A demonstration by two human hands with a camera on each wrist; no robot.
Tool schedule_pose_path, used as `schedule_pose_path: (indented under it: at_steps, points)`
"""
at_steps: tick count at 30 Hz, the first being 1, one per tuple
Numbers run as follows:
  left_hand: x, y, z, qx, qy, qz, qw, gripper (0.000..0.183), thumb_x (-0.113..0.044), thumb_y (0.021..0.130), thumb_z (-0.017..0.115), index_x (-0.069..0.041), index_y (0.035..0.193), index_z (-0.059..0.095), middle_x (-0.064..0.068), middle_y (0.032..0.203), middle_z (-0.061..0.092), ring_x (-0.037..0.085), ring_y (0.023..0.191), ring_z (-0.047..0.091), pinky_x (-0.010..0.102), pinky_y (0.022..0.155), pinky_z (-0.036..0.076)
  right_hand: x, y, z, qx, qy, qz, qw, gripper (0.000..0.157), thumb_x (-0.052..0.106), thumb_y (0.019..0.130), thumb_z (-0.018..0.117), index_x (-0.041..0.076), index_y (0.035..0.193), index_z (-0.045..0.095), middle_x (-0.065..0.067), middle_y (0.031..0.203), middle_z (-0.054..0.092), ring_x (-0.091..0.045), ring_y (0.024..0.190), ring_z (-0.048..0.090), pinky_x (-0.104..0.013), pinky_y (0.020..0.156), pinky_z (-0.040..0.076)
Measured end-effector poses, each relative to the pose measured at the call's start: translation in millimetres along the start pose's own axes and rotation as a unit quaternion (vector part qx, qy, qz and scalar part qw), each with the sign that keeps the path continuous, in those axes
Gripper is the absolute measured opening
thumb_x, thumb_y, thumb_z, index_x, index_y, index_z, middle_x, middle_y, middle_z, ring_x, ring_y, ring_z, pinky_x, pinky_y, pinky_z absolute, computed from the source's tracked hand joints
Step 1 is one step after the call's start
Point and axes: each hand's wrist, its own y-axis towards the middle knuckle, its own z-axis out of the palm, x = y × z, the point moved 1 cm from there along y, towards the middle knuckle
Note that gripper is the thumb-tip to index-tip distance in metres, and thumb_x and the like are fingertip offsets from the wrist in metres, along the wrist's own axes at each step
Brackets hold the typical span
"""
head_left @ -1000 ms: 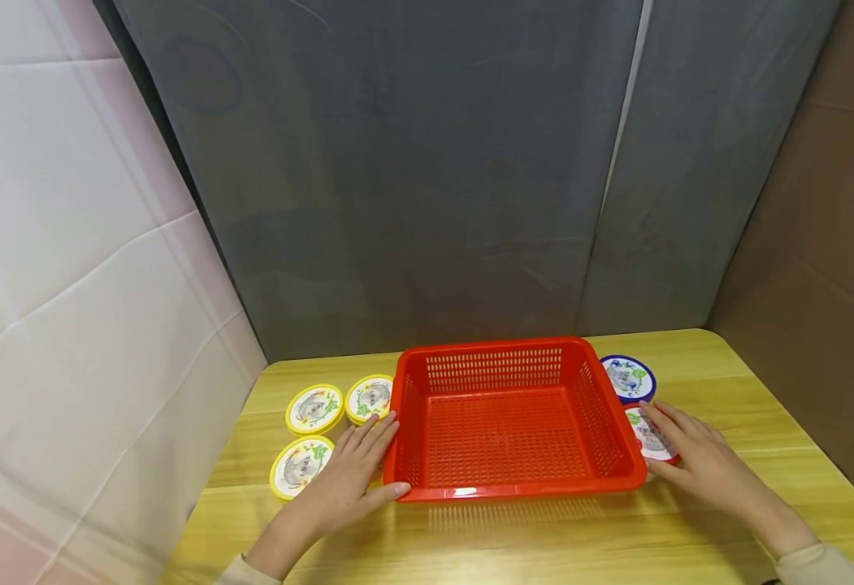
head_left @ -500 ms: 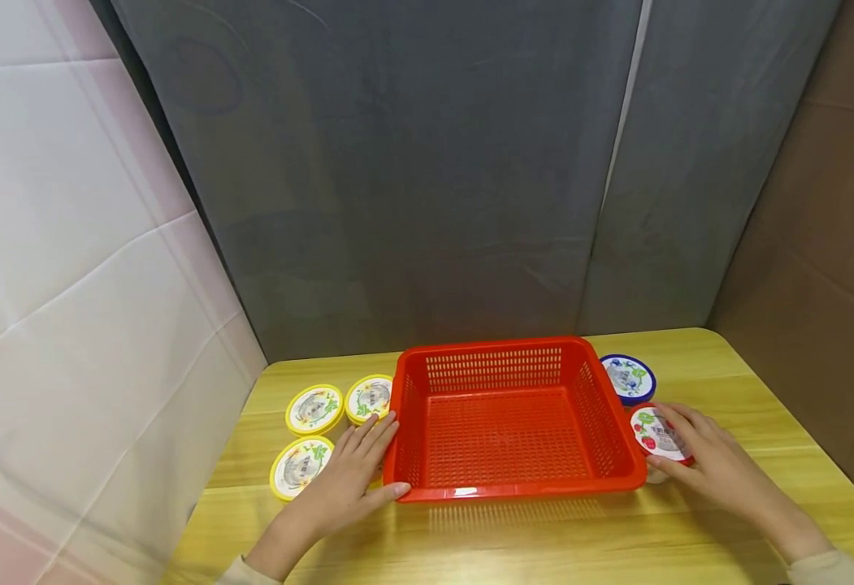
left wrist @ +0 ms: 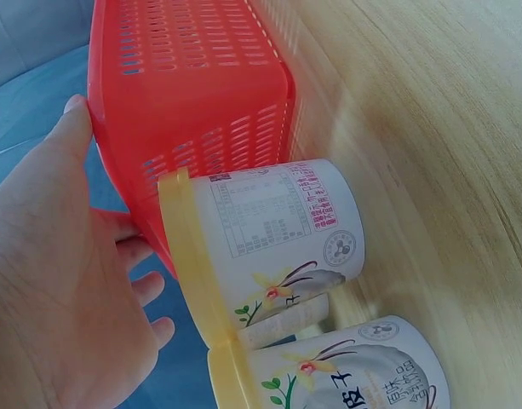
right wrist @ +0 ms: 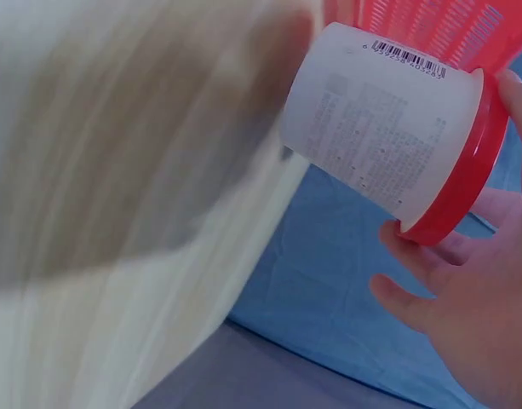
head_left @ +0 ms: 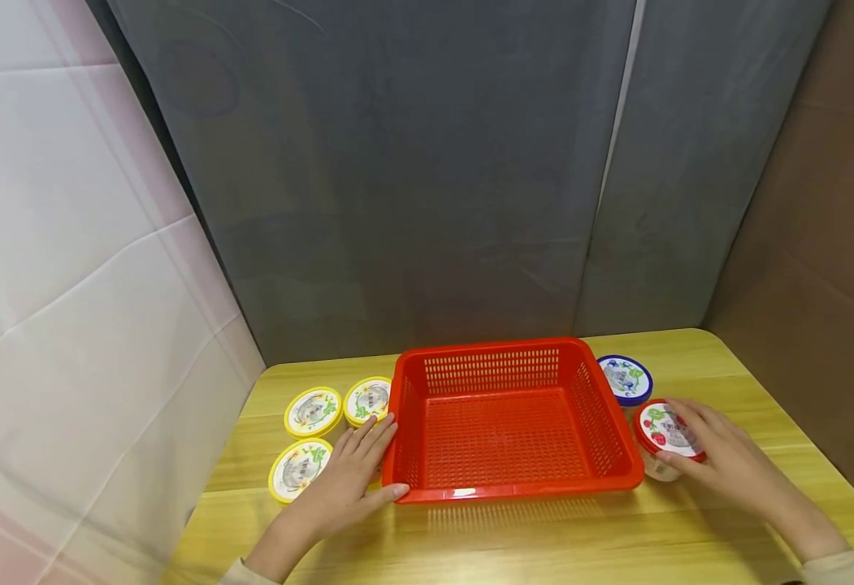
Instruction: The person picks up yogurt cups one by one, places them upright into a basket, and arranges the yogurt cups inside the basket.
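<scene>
Wood-grain desk (head_left: 514,556): red basket (head_left: 503,439), lower centre, is apparently steadied by the left hand (head_left: 351,478), fingers extended; red-lidded tub (head_left: 658,465), lower right, is gripped by the right hand (head_left: 722,463), its lid (head_left: 668,428) probably offering purchase.

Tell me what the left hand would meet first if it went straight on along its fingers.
The red basket, most likely: the left hand is at its left rim, fingertips seemingly touching it, though exact contact is hard to judge.
</scene>
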Motion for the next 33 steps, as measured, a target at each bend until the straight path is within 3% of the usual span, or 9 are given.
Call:
schedule_pose_path:
  at_steps: [7, 15, 26, 33]
  points:
    - [-0.3, -0.1, -1.5, -0.001, 0.004, -0.002, 1.0, 0.085, -0.065, 0.087, 0.048, -0.015, 0.151, 0.024, 0.0, 0.159, 0.021, 0.03, 0.147, 0.02, 0.057, 0.116, 0.019, 2, 7, -23.0, 0.023, -0.007, 0.012, 1.0, 0.091, 0.053, 0.077, 0.07, 0.017, 0.148, 0.028, -0.023, 0.135, 0.045, -0.043, 0.115, 0.045, -0.069, 0.084, 0.042]
    - [-0.7, 0.5, -2.9, 0.002, 0.001, -0.003, 1.0, 0.085, -0.065, 0.086, 0.049, -0.015, 0.15, 0.024, 0.0, 0.159, 0.021, 0.03, 0.147, 0.019, 0.057, 0.116, 0.019, 10, 20, -43.1, -0.001, 0.0, -0.013, 1.0, 0.094, 0.05, 0.075, 0.073, 0.021, 0.15, 0.025, -0.022, 0.135, 0.048, -0.041, 0.117, 0.045, -0.065, 0.084, 0.044]
    - [-1.5, 0.4, -2.6, 0.007, 0.002, -0.005, 1.0, 0.085, -0.066, 0.086, 0.047, -0.015, 0.15, 0.024, -0.001, 0.159, 0.021, 0.03, 0.148, 0.019, 0.057, 0.117, 0.019, 21, 32, -56.0, 0.019, 0.002, -0.004, 1.0, 0.095, 0.055, 0.075, 0.071, 0.024, 0.151, 0.022, -0.023, 0.139, 0.045, -0.042, 0.118, 0.046, -0.068, 0.086, 0.043]
    - [-1.4, 0.9, -2.9, 0.008, 0.001, -0.004, 1.0, 0.085, -0.067, 0.086, 0.046, -0.015, 0.15, 0.024, -0.001, 0.159, 0.021, 0.031, 0.147, 0.019, 0.057, 0.116, 0.018, 24, 37, -61.1, 0.007, 0.002, -0.021, 1.0, 0.092, 0.053, 0.076, 0.071, 0.023, 0.15, 0.024, -0.023, 0.138, 0.045, -0.04, 0.117, 0.047, -0.065, 0.086, 0.044]
